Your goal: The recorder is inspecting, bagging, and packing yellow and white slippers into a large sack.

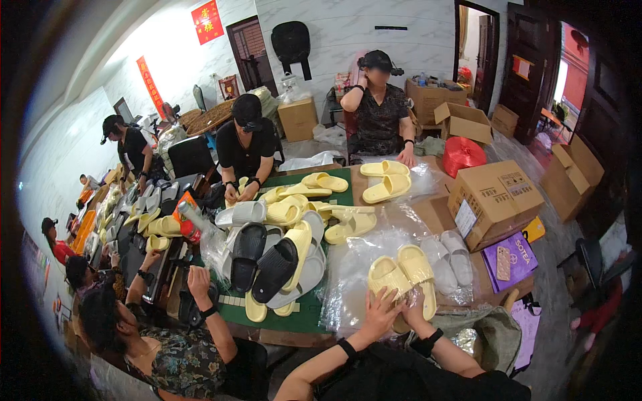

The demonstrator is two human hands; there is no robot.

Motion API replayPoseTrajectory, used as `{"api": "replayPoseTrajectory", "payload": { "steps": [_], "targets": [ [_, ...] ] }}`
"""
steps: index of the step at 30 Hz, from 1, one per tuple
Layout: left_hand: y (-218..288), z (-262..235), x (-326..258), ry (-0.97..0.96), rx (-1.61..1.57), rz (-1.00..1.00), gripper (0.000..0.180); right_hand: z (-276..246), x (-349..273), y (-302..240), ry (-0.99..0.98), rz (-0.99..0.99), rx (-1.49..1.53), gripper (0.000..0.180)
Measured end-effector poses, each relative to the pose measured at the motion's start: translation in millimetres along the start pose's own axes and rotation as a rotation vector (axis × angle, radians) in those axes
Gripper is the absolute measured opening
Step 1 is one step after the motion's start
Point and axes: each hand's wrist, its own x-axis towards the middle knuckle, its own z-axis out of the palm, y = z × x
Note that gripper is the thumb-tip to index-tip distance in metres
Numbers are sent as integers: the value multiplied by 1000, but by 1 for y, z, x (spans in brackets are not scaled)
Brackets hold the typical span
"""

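Observation:
Near the table's front edge, a pair of pale yellow slippers point(389, 275) is held between my two hands, with clear plastic around them. My left hand point(381, 314) presses its fingers on the heel end of the left slipper. My right hand point(417, 315) grips the lower end of the right one, its fingers partly hidden. Another yellow sole point(429, 302) shows just beneath. Clear plastic bags point(344, 301) lie flat under and left of the slippers. To their right sit light grey slippers point(458, 257) in clear plastic.
Left of me is a heap of yellow, grey and black slippers point(275, 273) on a green mat point(234, 309). A cardboard box point(495, 200), purple bag point(498, 277) and red twine roll point(463, 155) stand right. A woven sack point(491, 334) is by my right forearm. Several people sit around.

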Motion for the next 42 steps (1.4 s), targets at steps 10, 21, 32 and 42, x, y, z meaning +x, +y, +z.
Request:
{"api": "replayPoseTrajectory", "payload": {
  "steps": [10,21,32,42],
  "targets": [
    [0,4,-4,200,44,37,51,6,1,-17,-43,49,-168,35],
    [-15,2,-7,-54,-624,-523,61,15,10,-6,-1,80,-54,21],
    [-33,40,-22,-259,-1340,-1401,56,44,45,-33,-293,123,-472,40],
    [-69,45,-33,-154,-1473,-1402,13,-2,-14,18,-568,585,-241,37]
  ]
}}
